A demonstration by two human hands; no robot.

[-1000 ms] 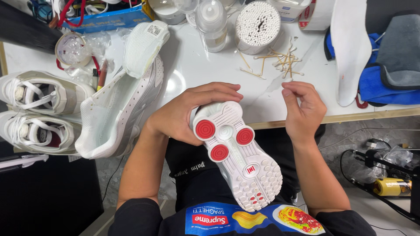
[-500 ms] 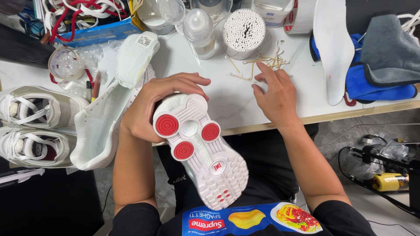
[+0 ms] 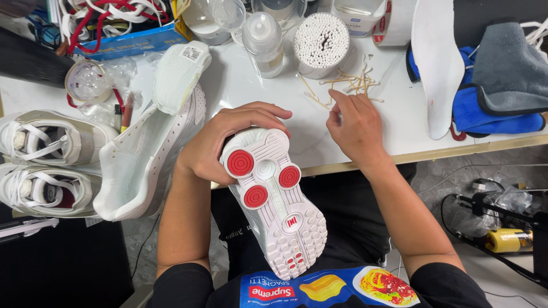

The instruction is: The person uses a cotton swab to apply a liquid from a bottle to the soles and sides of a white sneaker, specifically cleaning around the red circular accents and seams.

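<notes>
My left hand grips the heel of a white sneaker held sole-up over my lap; the sole has three red round pads. My right hand rests on the white table with its fingertips among a scatter of thin wooden sticks, pinching at them; whether a stick is between the fingers I cannot tell. A round tub packed with cotton swabs stands just beyond the sticks.
Another white sneaker lies on its side at the left, with two more shoes beside it. A white insole, blue and grey cloths, a clear bottle, tape rolls and a box of laces line the back.
My right hand has moved up from the table's front edge to the scattered sticks. The sneaker stays sole-up in my left hand.
</notes>
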